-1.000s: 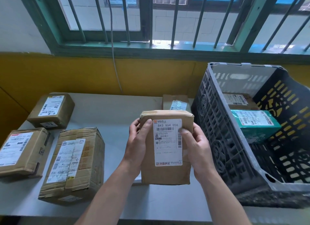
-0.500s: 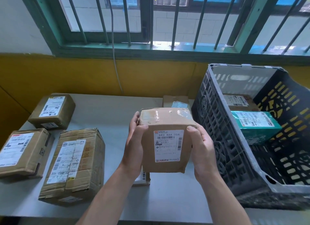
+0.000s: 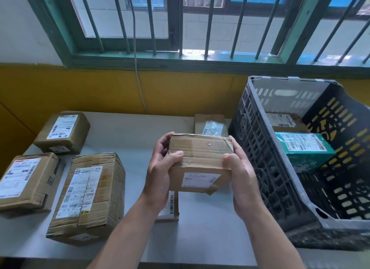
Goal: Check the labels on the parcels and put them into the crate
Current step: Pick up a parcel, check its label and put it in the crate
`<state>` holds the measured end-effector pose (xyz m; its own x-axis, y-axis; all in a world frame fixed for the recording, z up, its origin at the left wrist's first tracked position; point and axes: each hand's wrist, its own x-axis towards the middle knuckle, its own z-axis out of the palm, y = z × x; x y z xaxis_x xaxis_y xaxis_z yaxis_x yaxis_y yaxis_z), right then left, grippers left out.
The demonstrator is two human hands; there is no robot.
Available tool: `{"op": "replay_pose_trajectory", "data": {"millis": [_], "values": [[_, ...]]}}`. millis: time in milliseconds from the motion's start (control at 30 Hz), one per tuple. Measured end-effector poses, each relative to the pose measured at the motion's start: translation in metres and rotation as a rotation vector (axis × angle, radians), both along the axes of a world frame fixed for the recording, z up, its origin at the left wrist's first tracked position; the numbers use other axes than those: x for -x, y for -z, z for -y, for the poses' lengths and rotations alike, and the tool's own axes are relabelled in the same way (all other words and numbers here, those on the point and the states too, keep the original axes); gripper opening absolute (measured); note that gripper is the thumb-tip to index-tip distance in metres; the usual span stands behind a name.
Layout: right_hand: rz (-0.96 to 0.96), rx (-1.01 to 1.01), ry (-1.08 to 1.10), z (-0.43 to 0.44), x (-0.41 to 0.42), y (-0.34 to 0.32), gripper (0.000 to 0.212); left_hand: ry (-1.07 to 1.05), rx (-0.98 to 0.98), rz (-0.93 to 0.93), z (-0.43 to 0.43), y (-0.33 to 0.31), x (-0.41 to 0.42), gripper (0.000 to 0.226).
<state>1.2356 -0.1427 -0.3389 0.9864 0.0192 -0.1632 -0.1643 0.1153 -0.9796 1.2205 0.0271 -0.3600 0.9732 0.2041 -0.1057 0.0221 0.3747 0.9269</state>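
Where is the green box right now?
In the head view, the green box sits inside the grey crate on the right, just in front of a brown parcel.

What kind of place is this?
Probably a parcel sorting room, perhaps a delivery depot. Labelled cardboard parcels lie on the table, a grey crate holds two more, and the left hand and right hand grip another parcel.

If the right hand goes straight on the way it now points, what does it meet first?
Probably the small brown cardboard parcel with clear tape beside the grey plastic crate, though the right hand may pass above it.
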Motion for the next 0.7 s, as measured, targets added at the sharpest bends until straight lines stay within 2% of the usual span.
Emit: {"op": "replay_pose_trajectory", "data": {"millis": [67, 200, 300, 467, 533, 633, 700], "values": [[-0.014, -0.03, 0.012, -0.001, 0.0, 0.0, 0.065, 0.013, -0.022, 0.014, 0.0, 0.001, 0.001, 0.058], [0.012, -0.031, 0.092, -0.003, 0.0, 0.002, 0.038, 0.045, -0.065, -0.004, 0.004, 0.0, 0.004, 0.057], [0.015, -0.046, 0.103, -0.003, 0.001, 0.005, 0.035, 0.058, -0.065, -0.062, 0.007, -0.005, 0.004, 0.049], [0.021, -0.023, 0.088, -0.004, 0.001, 0.005, 0.044, 0.022, -0.065, -0.063, 0.004, -0.005, 0.004, 0.035], [0.052, -0.009, 0.105, -0.004, 0.001, 0.005, 0.038, 0.029, -0.084, -0.067, 0.006, -0.005, 0.005, 0.037], [0.094, 0.0, 0.124, -0.003, 0.002, 0.005, 0.02, 0.081, -0.116, -0.142, 0.011, -0.009, 0.006, 0.056], [0.132, 0.027, 0.117, -0.003, 0.004, 0.005, 0.011, 0.094, -0.066, -0.199, 0.012, -0.013, 0.006, 0.043]]}}
